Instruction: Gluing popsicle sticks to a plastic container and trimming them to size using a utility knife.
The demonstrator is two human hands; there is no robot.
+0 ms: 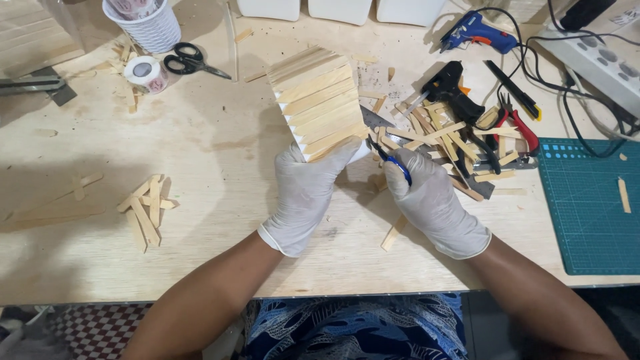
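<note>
Pale plywood bench (220, 140) spreads under us. Our left hand (307, 193) clamps one layered stick panel (320, 103), held just above the bench centre. Our right hand (430, 200) closes around one blue-handled cutter (393, 163) beside it. We count two glue guns (477, 32), one pair of scissors (190, 60), one tape roll (143, 72), one green cutting mat (590, 207).

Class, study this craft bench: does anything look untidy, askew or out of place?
Yes. Loose wooden sticks lie criss-crossed over the black glue gun and red-handled pliers, right of the right hand. Offcuts and crumbs litter the table. The stick-clad model in the left hand looks tidy.
</note>
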